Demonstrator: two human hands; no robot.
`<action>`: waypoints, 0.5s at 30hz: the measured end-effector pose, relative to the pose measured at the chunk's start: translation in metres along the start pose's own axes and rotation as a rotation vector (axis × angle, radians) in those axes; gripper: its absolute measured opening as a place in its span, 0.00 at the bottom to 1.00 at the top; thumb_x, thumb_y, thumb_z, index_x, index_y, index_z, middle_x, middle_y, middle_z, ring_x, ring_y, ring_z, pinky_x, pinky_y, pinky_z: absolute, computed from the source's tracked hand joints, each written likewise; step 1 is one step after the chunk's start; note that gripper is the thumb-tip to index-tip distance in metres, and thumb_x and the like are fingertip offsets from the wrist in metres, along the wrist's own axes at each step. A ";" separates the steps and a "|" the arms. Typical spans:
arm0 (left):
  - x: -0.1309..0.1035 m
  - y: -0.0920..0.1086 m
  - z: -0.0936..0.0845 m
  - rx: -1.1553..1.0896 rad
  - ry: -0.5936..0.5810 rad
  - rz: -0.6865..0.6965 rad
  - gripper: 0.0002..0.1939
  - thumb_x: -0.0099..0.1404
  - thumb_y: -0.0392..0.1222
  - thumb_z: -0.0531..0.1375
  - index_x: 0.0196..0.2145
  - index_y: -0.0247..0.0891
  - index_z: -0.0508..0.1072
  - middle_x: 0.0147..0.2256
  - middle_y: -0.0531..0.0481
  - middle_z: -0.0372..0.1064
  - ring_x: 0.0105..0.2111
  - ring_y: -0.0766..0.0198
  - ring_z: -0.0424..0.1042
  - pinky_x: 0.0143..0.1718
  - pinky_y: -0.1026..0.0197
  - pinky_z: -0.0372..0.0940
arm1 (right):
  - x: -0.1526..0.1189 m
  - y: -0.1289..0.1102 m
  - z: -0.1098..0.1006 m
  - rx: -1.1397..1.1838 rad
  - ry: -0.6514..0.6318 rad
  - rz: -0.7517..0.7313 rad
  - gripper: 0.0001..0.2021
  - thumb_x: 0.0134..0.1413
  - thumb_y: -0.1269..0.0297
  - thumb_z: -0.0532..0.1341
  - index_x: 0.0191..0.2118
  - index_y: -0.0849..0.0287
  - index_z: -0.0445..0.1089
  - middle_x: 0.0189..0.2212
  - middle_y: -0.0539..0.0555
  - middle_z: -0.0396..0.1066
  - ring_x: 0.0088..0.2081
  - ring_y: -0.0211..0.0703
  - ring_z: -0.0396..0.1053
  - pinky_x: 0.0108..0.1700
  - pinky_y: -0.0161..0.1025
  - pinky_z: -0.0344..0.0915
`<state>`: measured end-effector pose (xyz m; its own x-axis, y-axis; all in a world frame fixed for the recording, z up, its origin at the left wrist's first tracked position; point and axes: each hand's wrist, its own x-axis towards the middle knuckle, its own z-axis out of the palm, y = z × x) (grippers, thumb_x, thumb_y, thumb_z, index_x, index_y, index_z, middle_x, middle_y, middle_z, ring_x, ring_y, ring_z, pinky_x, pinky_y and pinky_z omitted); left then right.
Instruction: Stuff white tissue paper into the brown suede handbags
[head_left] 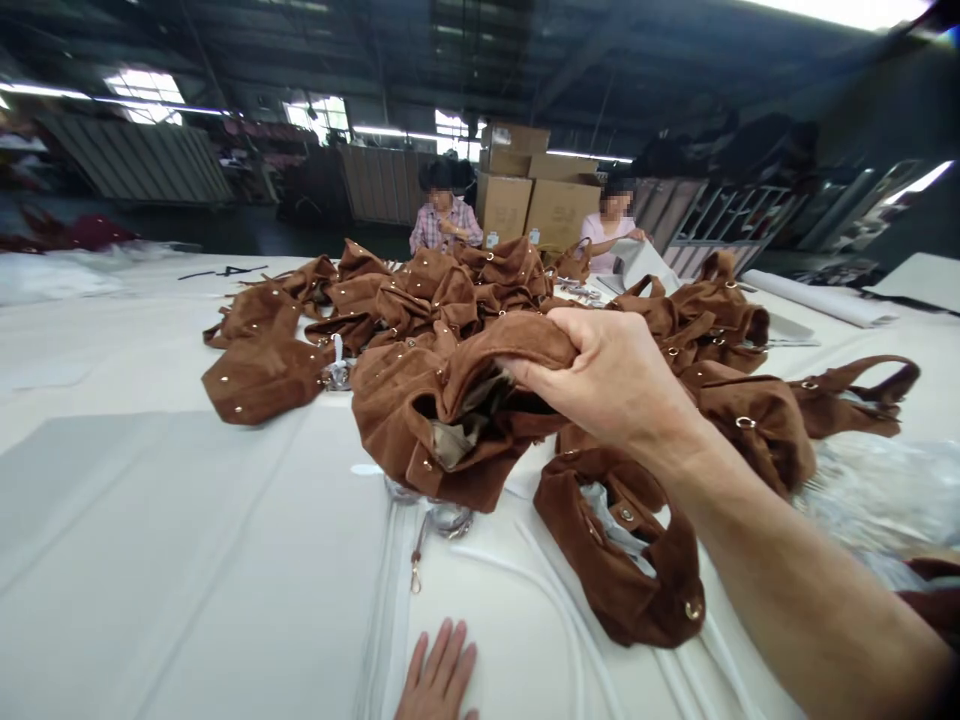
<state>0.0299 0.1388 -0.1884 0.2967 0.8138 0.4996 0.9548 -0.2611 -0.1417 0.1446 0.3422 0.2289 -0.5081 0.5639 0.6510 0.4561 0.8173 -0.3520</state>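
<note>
My right hand (607, 365) is closed round the strap of a brown suede handbag (390, 410) over the middle of the table. The bag hangs slack, its mouth gaping to show a light lining. Below my right forearm sits another brown bag (600, 580), with pale stuffing in its opening and a gold ring at one end. At the bottom of the view my left hand (439, 680) lies flat on the white table, fingers stretched out and holding nothing. Between the held bag and my left hand lies a short strap with a gold clasp (415, 575).
A heap of brown bags (427, 285) spreads across the table behind. Grey-white sheets (187, 560) lie at left, clear plastic bags (877, 490) at right. Across the table are two people, one in a checked shirt (442, 225), one in pink (600, 235). Cardboard boxes (502, 205) stand behind them.
</note>
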 end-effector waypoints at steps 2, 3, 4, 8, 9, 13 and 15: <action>0.004 -0.003 -0.022 -0.164 -0.081 -0.062 0.24 0.62 0.49 0.53 0.54 0.39 0.64 0.54 0.44 0.61 0.55 0.55 0.59 0.58 0.51 0.48 | -0.026 -0.021 -0.005 -0.020 0.059 0.082 0.15 0.43 0.54 0.60 0.20 0.62 0.64 0.17 0.47 0.59 0.21 0.31 0.56 0.25 0.29 0.47; 0.005 -0.003 -0.036 -0.271 -0.108 -0.138 0.21 0.63 0.47 0.52 0.52 0.38 0.65 0.53 0.43 0.62 0.53 0.55 0.61 0.55 0.52 0.55 | -0.041 -0.026 -0.002 -0.018 0.072 0.133 0.14 0.42 0.55 0.61 0.19 0.61 0.63 0.17 0.47 0.59 0.21 0.31 0.56 0.25 0.29 0.48; 0.004 -0.001 -0.053 -0.384 -0.115 -0.218 0.19 0.64 0.45 0.51 0.50 0.37 0.66 0.51 0.42 0.65 0.51 0.56 0.64 0.51 0.54 0.60 | -0.058 -0.028 0.003 -0.001 0.068 0.195 0.13 0.42 0.57 0.61 0.19 0.61 0.62 0.17 0.47 0.60 0.21 0.32 0.56 0.25 0.30 0.49; -0.003 0.017 -0.138 -0.757 -0.055 -0.433 0.11 0.65 0.38 0.48 0.36 0.35 0.70 0.31 0.44 0.70 0.32 0.62 0.70 0.35 0.62 0.66 | -0.133 -0.023 0.035 0.163 -0.083 0.536 0.08 0.40 0.65 0.60 0.19 0.59 0.60 0.16 0.46 0.59 0.21 0.34 0.56 0.24 0.31 0.51; -0.003 0.023 -0.160 -0.833 -0.026 -0.413 0.10 0.65 0.36 0.48 0.33 0.35 0.69 0.28 0.46 0.68 0.30 0.63 0.68 0.33 0.63 0.65 | -0.152 -0.024 0.042 0.226 -0.124 0.621 0.08 0.40 0.65 0.60 0.19 0.59 0.60 0.16 0.46 0.59 0.21 0.34 0.56 0.23 0.31 0.52; 0.015 0.044 -0.209 -1.049 0.069 -0.357 0.08 0.64 0.33 0.48 0.36 0.35 0.67 0.31 0.43 0.67 0.33 0.62 0.66 0.36 0.60 0.64 | -0.216 -0.052 0.056 0.581 -0.205 0.854 0.12 0.41 0.59 0.63 0.24 0.60 0.61 0.19 0.45 0.59 0.22 0.34 0.55 0.25 0.31 0.54; 0.028 0.050 -0.204 -1.117 0.001 -0.462 0.11 0.65 0.36 0.47 0.37 0.33 0.67 0.34 0.43 0.67 0.36 0.61 0.67 0.39 0.59 0.64 | -0.241 -0.074 0.055 0.754 -0.237 0.874 0.14 0.44 0.55 0.62 0.27 0.60 0.61 0.21 0.47 0.61 0.25 0.35 0.57 0.28 0.32 0.57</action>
<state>0.0824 0.0431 -0.0072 -0.0698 0.9486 0.3086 0.4308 -0.2504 0.8670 0.1929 0.1526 0.0613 -0.3965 0.9099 -0.1220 0.2098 -0.0396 -0.9769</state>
